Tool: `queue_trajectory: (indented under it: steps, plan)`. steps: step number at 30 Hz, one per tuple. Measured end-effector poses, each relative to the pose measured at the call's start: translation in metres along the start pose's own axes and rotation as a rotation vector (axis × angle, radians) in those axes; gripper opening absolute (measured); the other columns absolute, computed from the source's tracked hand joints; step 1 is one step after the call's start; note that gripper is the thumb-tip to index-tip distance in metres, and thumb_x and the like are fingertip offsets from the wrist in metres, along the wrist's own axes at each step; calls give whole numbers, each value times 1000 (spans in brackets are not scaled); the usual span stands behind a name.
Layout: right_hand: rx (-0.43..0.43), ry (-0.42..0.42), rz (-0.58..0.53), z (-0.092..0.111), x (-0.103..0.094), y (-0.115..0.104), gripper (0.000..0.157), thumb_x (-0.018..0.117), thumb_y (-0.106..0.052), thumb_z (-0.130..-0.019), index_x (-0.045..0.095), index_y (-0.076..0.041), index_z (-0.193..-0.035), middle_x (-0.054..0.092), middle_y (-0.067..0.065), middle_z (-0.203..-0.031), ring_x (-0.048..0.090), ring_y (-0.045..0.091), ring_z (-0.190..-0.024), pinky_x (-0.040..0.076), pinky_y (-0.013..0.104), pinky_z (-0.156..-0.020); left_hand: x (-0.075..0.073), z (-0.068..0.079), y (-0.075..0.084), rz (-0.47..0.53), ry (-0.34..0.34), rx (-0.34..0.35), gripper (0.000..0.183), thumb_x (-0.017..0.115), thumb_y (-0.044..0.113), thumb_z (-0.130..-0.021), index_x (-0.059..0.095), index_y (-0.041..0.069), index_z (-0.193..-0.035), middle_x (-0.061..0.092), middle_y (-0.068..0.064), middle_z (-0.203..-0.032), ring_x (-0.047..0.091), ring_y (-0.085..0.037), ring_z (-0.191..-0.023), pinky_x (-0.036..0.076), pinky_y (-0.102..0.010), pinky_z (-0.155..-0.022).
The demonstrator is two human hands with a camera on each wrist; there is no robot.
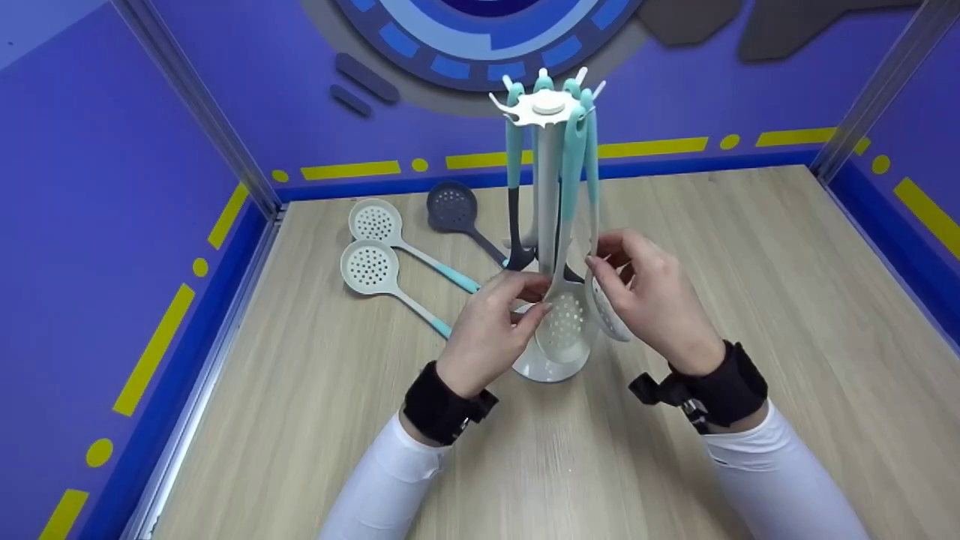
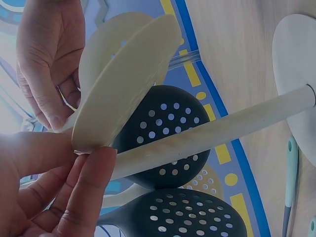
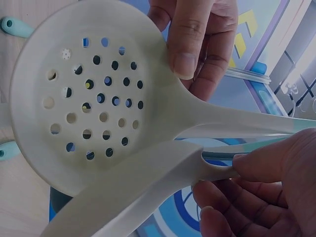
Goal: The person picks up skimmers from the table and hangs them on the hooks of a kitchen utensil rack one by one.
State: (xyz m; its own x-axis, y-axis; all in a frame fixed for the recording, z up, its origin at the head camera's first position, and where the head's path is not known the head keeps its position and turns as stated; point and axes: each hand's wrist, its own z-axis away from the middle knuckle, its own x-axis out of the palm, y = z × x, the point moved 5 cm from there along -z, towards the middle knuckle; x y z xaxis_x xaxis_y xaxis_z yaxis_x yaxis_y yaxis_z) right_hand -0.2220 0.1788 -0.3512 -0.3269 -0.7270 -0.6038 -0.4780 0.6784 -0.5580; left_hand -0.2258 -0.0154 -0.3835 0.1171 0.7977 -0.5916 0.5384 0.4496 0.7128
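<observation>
A white utensil stand (image 1: 550, 105) holds several skimmers with turquoise handles, hung from its top. My left hand (image 1: 487, 322) pinches the edge of the front cream skimmer (image 1: 564, 330), close to its neck. In the right wrist view, the left thumb lies against this skimmer's perforated bowl (image 3: 103, 94). Beside it on the right, another cream skimmer (image 1: 611, 319) hangs with its bowl turned edge-on. My right hand (image 1: 654, 296) pinches its neck between thumb and fingers. Dark skimmers (image 2: 197, 217) hang behind the pole (image 2: 212, 133).
Two cream skimmers (image 1: 370, 267) with turquoise handles lie on the wooden table (image 1: 315, 420) left of the stand. A dark skimmer (image 1: 452, 207) lies farther back. Blue printed walls (image 1: 420, 120) enclose the table at the back and sides.
</observation>
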Motion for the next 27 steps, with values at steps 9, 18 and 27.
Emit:
queue_trajectory:
  steps: [9, 18, 27]
  plan:
    - [-9, 9, 7, 0, 0, 0, 20, 64, -22, -97, 64, -9, -113, 70, -1, -97, 63, 8, -82, 49, 16, -64, 0, 0, 0, 1, 3, 2, 27, 66, 19, -96, 64, 18, -123, 66, 2, -115, 66, -6, -104, 57, -12, -74]
    - [-18, 10, 11, 0, 0, 0, 22, 63, -22, -98, 64, -7, -114, 70, 0, -98, 64, 9, -82, 51, 19, -63, 0, 0, 0, 3, 4, -3, 28, 67, 19, -96, 64, 18, -123, 66, 2, -114, 66, -6, -103, 57, -12, -74]
    - [-19, 18, -9, 0, 0, 0, 20, 63, -20, -97, 64, -8, -113, 71, 0, -98, 63, 9, -83, 49, 15, -63, -3, 1, 1, -9, 36, 32, 28, 68, 20, -95, 64, 18, -123, 66, 2, -112, 66, -6, -101, 57, -10, -74]
